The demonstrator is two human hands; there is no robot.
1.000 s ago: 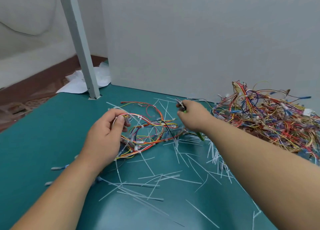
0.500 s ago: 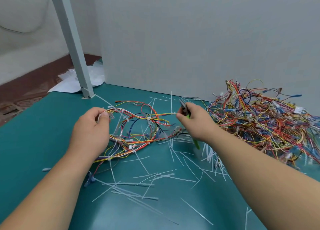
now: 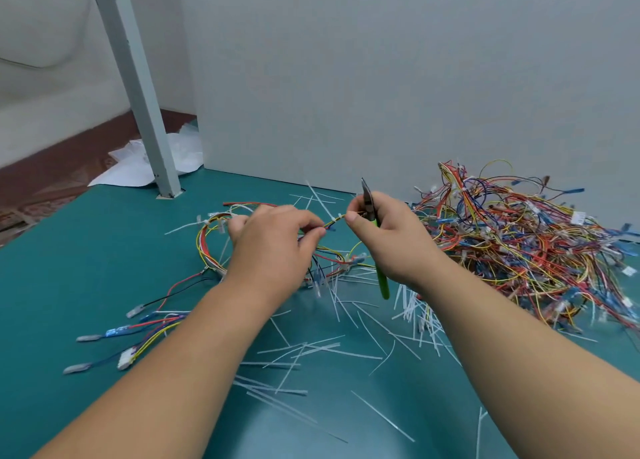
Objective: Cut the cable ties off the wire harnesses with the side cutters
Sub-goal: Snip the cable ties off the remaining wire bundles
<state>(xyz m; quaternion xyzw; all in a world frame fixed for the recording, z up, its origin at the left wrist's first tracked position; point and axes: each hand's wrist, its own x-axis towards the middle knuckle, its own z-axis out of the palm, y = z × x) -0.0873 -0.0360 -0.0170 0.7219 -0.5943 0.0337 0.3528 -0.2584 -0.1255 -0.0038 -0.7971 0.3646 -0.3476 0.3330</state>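
A wire harness (image 3: 211, 240) of red, yellow, blue and black wires loops across the green mat in front of me. My left hand (image 3: 273, 247) pinches a strand of it. My right hand (image 3: 391, 240) grips the green-handled side cutters (image 3: 381, 278), whose jaws point up, and its thumb and forefinger pinch the same strand a short way to the right. A white cable tie (image 3: 334, 220) sits on the stretch of wire between my two hands. Other white ties remain on the harness loop at its left.
A big tangled pile of harnesses (image 3: 526, 244) lies at the right against the grey wall panel. Cut white tie tails (image 3: 311, 348) litter the green mat (image 3: 104, 251). A grey post (image 3: 138, 88) stands at the back left with crumpled white plastic (image 3: 138, 168) behind it.
My left hand has moved right and closer to my right hand, taking a new hold on the strand. The harness has spread, its connector ends now trailing toward the near left.
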